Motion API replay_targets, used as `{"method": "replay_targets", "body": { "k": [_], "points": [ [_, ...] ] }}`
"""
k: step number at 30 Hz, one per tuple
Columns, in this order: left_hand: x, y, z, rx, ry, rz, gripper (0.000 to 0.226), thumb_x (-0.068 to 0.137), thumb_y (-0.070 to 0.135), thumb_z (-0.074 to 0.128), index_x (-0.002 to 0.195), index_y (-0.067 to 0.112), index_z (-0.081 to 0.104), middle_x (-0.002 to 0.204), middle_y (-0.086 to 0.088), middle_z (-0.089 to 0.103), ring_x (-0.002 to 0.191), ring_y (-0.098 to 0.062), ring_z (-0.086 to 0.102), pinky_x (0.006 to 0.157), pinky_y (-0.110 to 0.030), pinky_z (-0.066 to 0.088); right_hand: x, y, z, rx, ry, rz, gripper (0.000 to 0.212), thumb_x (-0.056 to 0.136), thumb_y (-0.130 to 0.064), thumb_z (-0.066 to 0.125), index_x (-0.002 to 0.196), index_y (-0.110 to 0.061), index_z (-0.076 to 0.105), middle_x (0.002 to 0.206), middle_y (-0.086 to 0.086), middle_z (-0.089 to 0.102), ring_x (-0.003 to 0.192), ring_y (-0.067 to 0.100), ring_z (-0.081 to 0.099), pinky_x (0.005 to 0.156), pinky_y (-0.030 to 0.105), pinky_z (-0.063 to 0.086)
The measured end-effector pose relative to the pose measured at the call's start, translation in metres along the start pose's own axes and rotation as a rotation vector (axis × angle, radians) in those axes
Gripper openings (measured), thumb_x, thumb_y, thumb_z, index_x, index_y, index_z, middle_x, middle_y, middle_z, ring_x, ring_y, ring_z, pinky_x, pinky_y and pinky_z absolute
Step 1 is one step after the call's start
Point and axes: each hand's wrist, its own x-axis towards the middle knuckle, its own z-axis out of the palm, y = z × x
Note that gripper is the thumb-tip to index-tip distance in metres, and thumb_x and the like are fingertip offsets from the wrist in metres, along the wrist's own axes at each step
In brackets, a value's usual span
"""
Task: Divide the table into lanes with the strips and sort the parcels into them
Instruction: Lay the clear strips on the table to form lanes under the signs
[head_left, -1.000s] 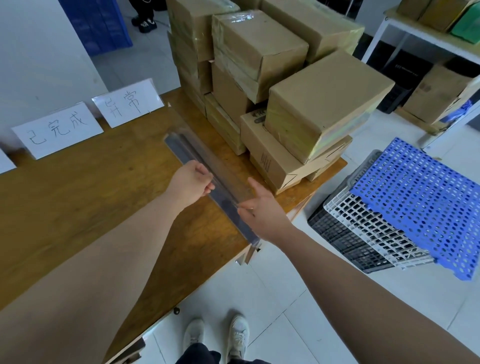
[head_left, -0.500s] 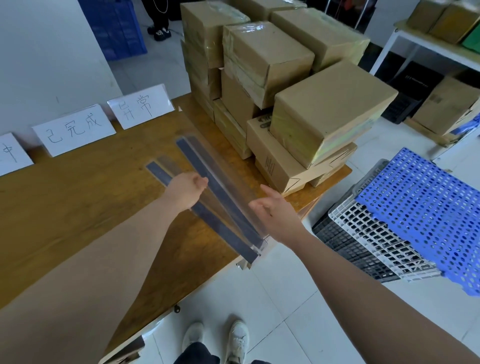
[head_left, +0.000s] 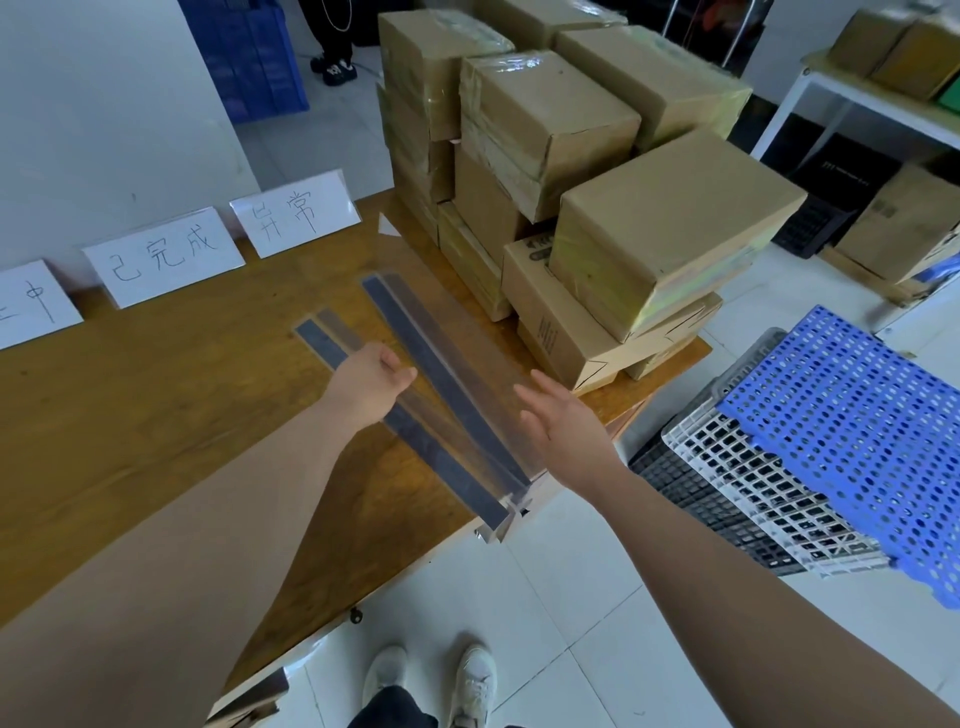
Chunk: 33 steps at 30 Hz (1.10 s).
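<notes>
My left hand (head_left: 371, 387) has drawn one long clear plastic strip with a dark band (head_left: 363, 384) away from its twin; a second ago the two lay stacked as one. My fingers are curled onto it. My right hand (head_left: 561, 426) has let go and hangs flat open, empty, just beside the other clear strip (head_left: 441, 374) on the brown wooden table (head_left: 130, 415). The taped cardboard parcels (head_left: 670, 234) sit stacked beyond my right hand. Lanes come first; I judge sorting hasn't begun.
</notes>
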Motion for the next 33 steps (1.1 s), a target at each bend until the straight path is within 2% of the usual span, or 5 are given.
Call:
{"method": "replay_targets", "body": {
  "k": [4, 13, 18, 23, 33],
  "points": [
    [0.000, -0.003, -0.001, 0.020, -0.008, 0.005, 0.031, 0.098, 0.040, 0.054, 0.117, 0.016, 0.052, 0.106, -0.002, 0.059, 0.093, -0.020, 0.055, 0.073, -0.030, 0.041, 0.002, -0.001, -0.002, 0.175, 0.009, 0.140, 0.052, 0.102, -0.016, 0.042, 0.151, -0.024, 0.028, 0.152, 0.001, 0.039, 0.131, 0.020, 0.048, 0.108, 0.036, 0.042],
    [-0.006, -0.010, -0.013, 0.084, -0.094, 0.098, 0.032, 0.102, 0.016, 0.047, 0.133, 0.012, 0.051, 0.116, -0.004, 0.064, 0.099, -0.020, 0.062, 0.079, -0.028, 0.047, 0.007, -0.013, 0.001, 0.232, 0.000, 0.078, 0.035, 0.099, -0.013, 0.047, 0.133, -0.018, 0.054, 0.121, -0.001, 0.063, 0.109, 0.016, 0.060, 0.085, 0.017, 0.041],
    [-0.008, -0.019, -0.018, 0.050, -0.008, 0.105, 0.017, 0.091, 0.024, 0.068, 0.105, 0.017, 0.065, 0.095, 0.003, 0.065, 0.087, -0.014, 0.061, 0.063, -0.021, 0.043, 0.005, -0.012, -0.007, 0.223, 0.039, 0.065, 0.032, 0.099, -0.012, 0.048, 0.130, -0.008, 0.057, 0.127, 0.009, 0.062, 0.114, 0.021, 0.059, 0.097, 0.030, 0.046],
    [-0.008, -0.013, -0.025, 0.007, 0.026, 0.090, 0.019, 0.089, 0.029, 0.071, 0.100, 0.015, 0.066, 0.085, 0.007, 0.060, 0.086, -0.014, 0.057, 0.063, -0.022, 0.039, 0.005, -0.014, -0.013, 0.171, 0.066, -0.006, 0.038, 0.098, -0.023, 0.052, 0.136, -0.019, 0.055, 0.143, -0.002, 0.051, 0.132, 0.013, 0.045, 0.111, 0.030, 0.035],
    [-0.017, -0.014, -0.044, 0.046, 0.055, 0.076, 0.023, 0.091, 0.035, 0.067, 0.105, 0.017, 0.064, 0.086, 0.010, 0.056, 0.088, -0.012, 0.055, 0.074, -0.026, 0.039, 0.010, -0.028, -0.015, 0.064, -0.002, -0.140, 0.028, 0.093, -0.040, 0.058, 0.112, -0.024, 0.072, 0.121, -0.011, 0.064, 0.121, 0.005, 0.046, 0.103, 0.023, 0.035]
  ]
}}
